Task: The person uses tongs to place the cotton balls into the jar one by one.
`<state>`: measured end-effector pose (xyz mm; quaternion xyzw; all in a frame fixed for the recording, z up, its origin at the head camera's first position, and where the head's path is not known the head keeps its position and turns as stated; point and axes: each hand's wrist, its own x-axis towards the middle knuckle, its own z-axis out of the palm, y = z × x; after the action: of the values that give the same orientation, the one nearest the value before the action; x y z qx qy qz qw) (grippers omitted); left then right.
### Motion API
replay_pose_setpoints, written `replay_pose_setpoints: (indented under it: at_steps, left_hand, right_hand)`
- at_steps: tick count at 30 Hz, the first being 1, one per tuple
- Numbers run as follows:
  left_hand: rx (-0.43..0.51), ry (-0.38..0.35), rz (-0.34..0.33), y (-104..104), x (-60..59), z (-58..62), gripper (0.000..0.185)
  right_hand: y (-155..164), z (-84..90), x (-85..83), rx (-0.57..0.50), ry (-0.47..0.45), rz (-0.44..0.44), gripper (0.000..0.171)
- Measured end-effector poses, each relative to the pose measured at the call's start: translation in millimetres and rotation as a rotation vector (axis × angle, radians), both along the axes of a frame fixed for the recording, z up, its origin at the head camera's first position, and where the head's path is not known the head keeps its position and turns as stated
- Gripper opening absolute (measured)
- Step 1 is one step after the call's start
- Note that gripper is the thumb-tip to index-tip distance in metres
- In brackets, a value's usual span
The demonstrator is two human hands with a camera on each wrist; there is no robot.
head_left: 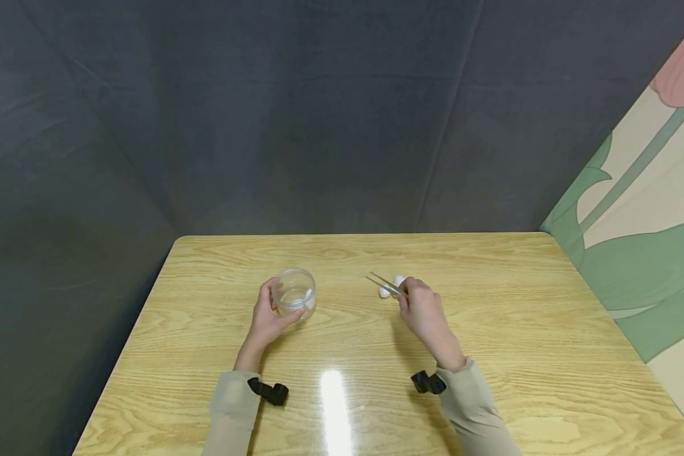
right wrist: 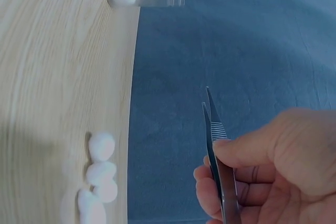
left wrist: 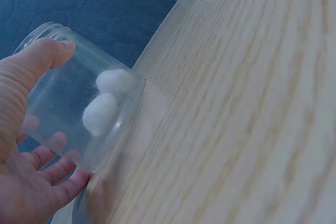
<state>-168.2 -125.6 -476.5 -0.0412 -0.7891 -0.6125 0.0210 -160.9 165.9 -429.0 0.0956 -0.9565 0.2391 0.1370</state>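
**Head view: two hands at a wooden table, one on a clear jar, one holding tweezers above cotton balls**

Head view shows the right hand [head_left: 424,310] curled around a pair of metal tweezers [head_left: 385,284], pinching them between thumb and fingers. The tips point up and to the left, and in the right wrist view they stand slightly apart with nothing between them. Just beside the tips, a small cluster of white cotton balls [head_left: 391,287] lies on the table [head_left: 490,354]; the right wrist view shows four or so [right wrist: 100,174], touching one another in a short row.

To the left, well apart from the cluster, the left hand [head_left: 266,320] cups a clear plastic jar [head_left: 295,292], thumb on one side and fingers wrapped round the other. The left wrist view shows two cotton balls [left wrist: 107,100] already inside, resting against the jar's wall.

Behind the table hangs a dark grey cloth backdrop [head_left: 296,114]; a panel painted with a pink flower and green leaves [head_left: 644,228] stands at the right. Each wrist wears a small black strap.

Risks, as a judgement: the cotton balls are light and springy, so a weak or off-centre pinch could let one slip from the tips during the carry across the gap. The balls cling together, so lifting one may drag a neighbour along. The jar seems light, so a knock from the tweezers could tip it if the left hand's grip loosens.
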Motion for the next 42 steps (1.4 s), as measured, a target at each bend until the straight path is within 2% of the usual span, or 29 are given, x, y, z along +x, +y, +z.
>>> replay_pose_setpoints:
  at_steps: [20,23,30,42]
  left_hand:
    - [-0.018,-0.01,0.005,-0.6,-1.0,-1.7,0.082]
    - [-0.012,-0.018,0.006,-1.5,-4.2,-7.0,0.082]
    - [-0.006,-0.024,0.02,-7.2,-17.1,-34.5,0.085]
    - [-0.003,-0.007,0.021,-7.8,-17.2,-38.8,0.086]
  right_hand:
    - [27.1,-7.6,-2.3,-0.021,-0.07,-0.078,0.005]
    - [31.9,-11.3,-4.2,-0.025,-0.077,-0.081,0.004]
    - [40.6,-17.1,-7.9,-0.043,-0.126,-0.103,0.006]
    - [48.1,-26.5,-14.1,-0.004,-0.229,-0.135,0.009]
